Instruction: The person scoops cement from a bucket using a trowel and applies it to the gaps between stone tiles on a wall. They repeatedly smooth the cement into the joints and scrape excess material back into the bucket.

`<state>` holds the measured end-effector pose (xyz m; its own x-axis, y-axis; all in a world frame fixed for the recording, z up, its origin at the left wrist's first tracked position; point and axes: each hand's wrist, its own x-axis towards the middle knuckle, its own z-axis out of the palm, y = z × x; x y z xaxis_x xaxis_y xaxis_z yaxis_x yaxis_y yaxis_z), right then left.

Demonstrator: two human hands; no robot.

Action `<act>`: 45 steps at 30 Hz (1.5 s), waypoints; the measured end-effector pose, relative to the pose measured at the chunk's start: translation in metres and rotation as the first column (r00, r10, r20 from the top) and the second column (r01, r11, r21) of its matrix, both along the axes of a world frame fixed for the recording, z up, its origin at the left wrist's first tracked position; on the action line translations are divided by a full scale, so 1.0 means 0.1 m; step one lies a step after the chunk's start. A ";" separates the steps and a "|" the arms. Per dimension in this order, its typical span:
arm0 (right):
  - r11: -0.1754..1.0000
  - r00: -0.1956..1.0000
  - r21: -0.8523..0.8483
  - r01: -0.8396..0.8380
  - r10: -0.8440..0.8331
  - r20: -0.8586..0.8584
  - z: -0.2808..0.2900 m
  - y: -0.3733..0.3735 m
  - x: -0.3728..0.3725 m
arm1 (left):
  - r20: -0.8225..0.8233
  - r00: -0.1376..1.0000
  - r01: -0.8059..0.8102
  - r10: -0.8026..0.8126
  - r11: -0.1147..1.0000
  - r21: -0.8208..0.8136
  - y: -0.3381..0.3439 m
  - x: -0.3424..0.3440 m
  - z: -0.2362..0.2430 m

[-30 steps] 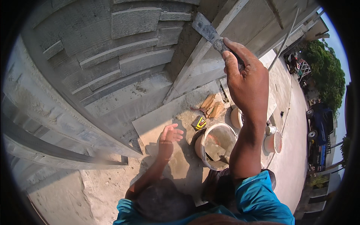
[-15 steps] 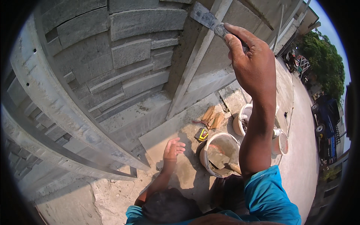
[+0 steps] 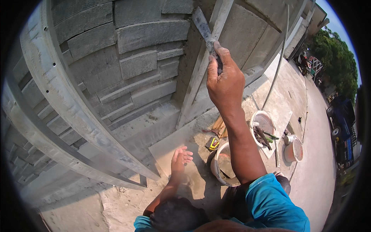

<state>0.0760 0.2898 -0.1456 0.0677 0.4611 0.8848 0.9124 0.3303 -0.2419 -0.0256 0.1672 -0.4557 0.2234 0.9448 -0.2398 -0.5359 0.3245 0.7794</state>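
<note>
My right hand (image 3: 227,79) is raised at the wall, fingers wrapped round the handle of a putty knife (image 3: 201,24). Its flat, mortar-smeared blade points up and left, over a strip of rough mortar between the grey stone cladding (image 3: 137,63) and a pale upright strip (image 3: 205,62). Whether the blade touches the surface I cannot tell. Lower down, my left hand (image 3: 180,160) hangs in front of the wall's foot, fingers apart and holding nothing. Beside it stands a bucket (image 3: 217,174) with mortar inside, partly hidden by my right forearm.
Two pale metal uprights (image 3: 73,98) slant across the left side. A yellow and black tape measure (image 3: 212,143) lies near wooden pieces (image 3: 218,126). Farther right stand a white bucket of tools (image 3: 275,124) and a smaller bucket (image 3: 293,151). A dark vehicle (image 3: 341,129) is parked at far right.
My right hand has moved left and slightly down, and the putty knife has turned steeper. My forearm now covers part of the mortar bucket and uncovers the tool bucket. My left hand stays open.
</note>
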 end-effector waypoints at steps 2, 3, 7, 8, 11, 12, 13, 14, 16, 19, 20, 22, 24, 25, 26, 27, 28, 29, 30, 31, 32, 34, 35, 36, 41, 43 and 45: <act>1.000 1.000 -0.014 0.010 -0.010 -0.015 0.02 -0.02 0.01 | 0.005 1.000 -0.003 0.003 1.000 0.021 0.00 0.03 0.01; 0.997 0.998 -0.064 -0.040 0.037 -0.048 0.05 -0.05 0.00 | -0.002 1.000 -0.009 0.009 0.999 0.038 -0.01 0.00 0.01; 0.975 0.973 0.002 -0.224 0.224 -0.064 0.28 -0.26 0.04 | 0.006 1.000 0.031 -0.031 0.999 0.036 -0.05 -0.05 -0.02; 0.961 0.963 0.078 -0.266 0.269 -0.031 0.36 -0.31 0.07 | -0.014 0.999 0.052 -0.052 0.998 0.040 -0.04 -0.07 -0.01; 0.989 0.989 0.022 -0.144 0.143 0.028 0.80 -0.45 0.04 | -0.100 0.984 0.151 -0.146 0.987 0.050 -0.11 -0.21 0.10; 0.998 0.995 -0.020 -0.059 0.060 0.085 0.99 -0.48 0.07 | -0.129 0.968 0.226 -0.215 0.971 0.075 -0.11 -0.22 0.13; 0.999 0.993 -0.038 -0.017 0.021 0.119 1.13 -0.47 0.10 | -0.165 0.948 0.290 -0.272 0.952 0.095 -0.09 -0.28 0.21; 1.000 0.982 -0.021 -0.004 0.008 0.188 1.23 -0.43 0.16 | -0.188 0.914 0.388 -0.360 0.911 0.139 -0.11 -0.38 0.31; 1.000 0.943 0.011 0.020 -0.023 0.331 1.42 -0.38 0.21 | -0.235 0.819 0.569 -0.523 0.793 0.219 -0.22 -0.65 0.77; 0.995 0.929 -0.058 0.084 -0.057 0.365 1.64 -0.31 0.21 | -0.193 0.752 0.654 -0.630 0.677 0.338 -0.37 -0.96 1.25; 0.995 0.910 -0.037 0.097 -0.074 0.407 1.70 -0.27 0.23 | -0.236 0.731 0.678 -0.640 0.642 0.357 -0.41 -0.97 1.41; 0.992 0.909 -0.043 0.116 -0.089 0.408 1.72 -0.21 0.20 | -0.343 0.692 0.721 -0.636 0.584 0.372 -0.50 -1.07 1.71; 0.989 0.905 -0.048 0.139 -0.107 0.412 1.73 -0.16 0.16 | -0.440 0.671 0.741 -0.596 0.537 0.403 -0.58 -1.09 1.85; 0.987 0.904 -0.051 0.150 -0.116 0.411 1.73 -0.14 0.14 | -0.487 0.660 0.751 -0.572 0.513 0.415 -0.60 -1.09 1.88; 0.985 0.903 -0.053 0.161 -0.126 0.411 1.74 -0.13 0.13 | -0.544 0.653 0.756 -0.527 0.498 0.425 -0.60 -1.09 1.89; 0.987 0.910 -0.060 0.150 -0.114 0.399 1.74 -0.14 0.12 | -0.598 0.645 0.760 -0.476 0.485 0.433 -0.60 -1.10 1.90; 0.988 0.916 -0.067 0.139 -0.103 0.387 1.74 -0.17 0.13 | -0.648 0.633 0.765 -0.423 0.471 0.440 -0.60 -1.11 1.90; 0.989 0.922 -0.073 0.128 -0.092 0.376 1.74 -0.19 0.14 | -0.629 0.639 0.759 -0.444 0.500 0.417 -0.61 -1.11 1.89; 0.991 0.919 -0.048 0.123 -0.096 0.383 1.75 -0.16 0.15 | -0.610 0.643 0.753 -0.463 0.525 0.397 -0.62 -1.10 1.87; 0.993 0.916 -0.023 0.118 -0.100 0.389 1.74 -0.11 0.17 | -0.591 0.648 0.748 -0.481 0.548 0.375 -0.62 -1.10 1.85; 0.994 0.912 0.002 0.113 -0.104 0.396 1.75 -0.08 0.19 | -0.586 0.658 0.739 -0.473 0.555 0.381 -0.62 -1.09 1.82; 0.993 0.918 -0.036 0.108 -0.086 0.387 1.79 -0.12 0.20 | -0.577 0.672 0.725 -0.464 0.573 0.383 -0.61 -1.10 1.78; 0.993 0.921 -0.055 0.106 -0.077 0.381 1.81 -0.14 0.20 | -0.591 0.659 0.734 -0.464 0.569 0.371 -0.61 -1.10 1.79; 0.993 0.929 -0.067 0.101 -0.070 0.364 1.79 -0.13 0.20 | -0.606 0.649 0.740 -0.460 0.568 0.360 -0.60 -1.10 1.80; 0.982 0.953 -0.153 0.108 -0.058 0.298 1.62 -0.16 0.11 | -0.702 0.553 0.755 -0.450 0.626 0.193 -0.59 -1.10 2.04; 0.987 0.968 -0.158 0.008 0.032 0.248 1.59 -0.15 0.12 | -0.732 0.537 0.728 -0.420 0.669 0.151 -0.61 -1.10 2.10; 0.993 0.969 -0.107 -0.041 0.066 0.239 1.58 -0.14 0.14 | -0.737 0.546 0.715 -0.398 0.680 0.162 -0.65 -1.10 2.13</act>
